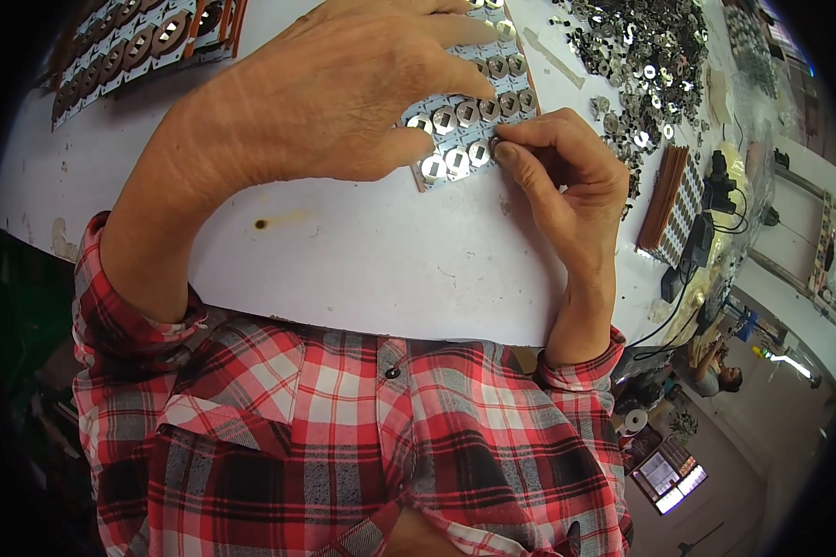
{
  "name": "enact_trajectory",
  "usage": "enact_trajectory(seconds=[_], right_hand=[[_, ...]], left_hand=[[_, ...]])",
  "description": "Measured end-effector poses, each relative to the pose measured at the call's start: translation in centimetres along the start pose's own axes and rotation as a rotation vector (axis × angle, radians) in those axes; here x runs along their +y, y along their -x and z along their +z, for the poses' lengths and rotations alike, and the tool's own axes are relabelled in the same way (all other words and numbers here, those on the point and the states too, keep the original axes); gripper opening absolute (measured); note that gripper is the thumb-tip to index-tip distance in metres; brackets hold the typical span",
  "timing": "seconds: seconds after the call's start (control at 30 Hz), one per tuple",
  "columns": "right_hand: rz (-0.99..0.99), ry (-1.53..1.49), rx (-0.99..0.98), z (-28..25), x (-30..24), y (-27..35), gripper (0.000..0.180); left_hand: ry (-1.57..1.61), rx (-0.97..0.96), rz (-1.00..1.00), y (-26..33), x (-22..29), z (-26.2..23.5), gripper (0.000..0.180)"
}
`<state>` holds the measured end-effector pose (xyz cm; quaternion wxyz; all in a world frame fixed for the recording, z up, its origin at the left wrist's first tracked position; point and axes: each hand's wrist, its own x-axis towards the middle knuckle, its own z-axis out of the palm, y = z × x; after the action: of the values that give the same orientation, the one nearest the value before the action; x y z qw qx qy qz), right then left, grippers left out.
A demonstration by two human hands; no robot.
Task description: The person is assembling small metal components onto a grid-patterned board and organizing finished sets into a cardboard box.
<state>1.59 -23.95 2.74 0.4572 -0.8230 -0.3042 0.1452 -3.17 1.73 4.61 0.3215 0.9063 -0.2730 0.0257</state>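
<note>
My left hand lies flat, fingers spread, pressing down on a grey tray filled with rows of small shiny metal discs with square holes. My right hand is at the tray's near right corner, thumb and forefinger pinched on one small metal disc at the tray's edge. Both sleeves are red plaid. The tray rests on a white table.
A loose heap of shiny metal discs lies at the far right of the table. Filled trays with brown strips sit at the far left. Another tray with brown strips and black cables are at the right edge. A person sits lower right.
</note>
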Motion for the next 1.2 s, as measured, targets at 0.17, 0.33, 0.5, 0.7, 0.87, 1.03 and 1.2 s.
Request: enact_trajectory(seconds=[0.17,0.33,0.5,0.7,0.87,1.03,1.2], right_hand=[[0.009,0.001,-0.038,-0.2,-0.2,0.1,0.014],[-0.025,0.071,0.105,-0.3,0.2,0.0,0.012],[-0.057,0.429,0.478,-4.6,3.6,-1.2,0.016],[-0.051,0.592,0.399,-4.9,4.4,-1.7,0.011],[0.163,0.302,0.378,-5.3,3.7,-1.3,0.006],[0.204,-0.152,0.367,-4.9,2.2,-0.9,0.011],[0.191,-0.343,0.251,-5.1,2.0,-0.7,0.016]], left_hand=[[-0.014,-0.014,-0.006,-0.4,0.1,0.1,0.045],[-0.096,0.588,0.683,-0.4,-3.8,3.2,0.046],[-0.223,0.100,-0.017,0.4,0.1,1.8,0.053],[-0.249,0.099,-0.032,0.5,-0.1,2.0,0.057],[-0.224,0.102,-0.018,0.3,0.0,1.8,0.057],[-0.210,0.088,-0.034,0.4,0.1,1.6,0.056],[-0.225,0.105,-0.025,0.4,-0.1,2.0,0.054]])
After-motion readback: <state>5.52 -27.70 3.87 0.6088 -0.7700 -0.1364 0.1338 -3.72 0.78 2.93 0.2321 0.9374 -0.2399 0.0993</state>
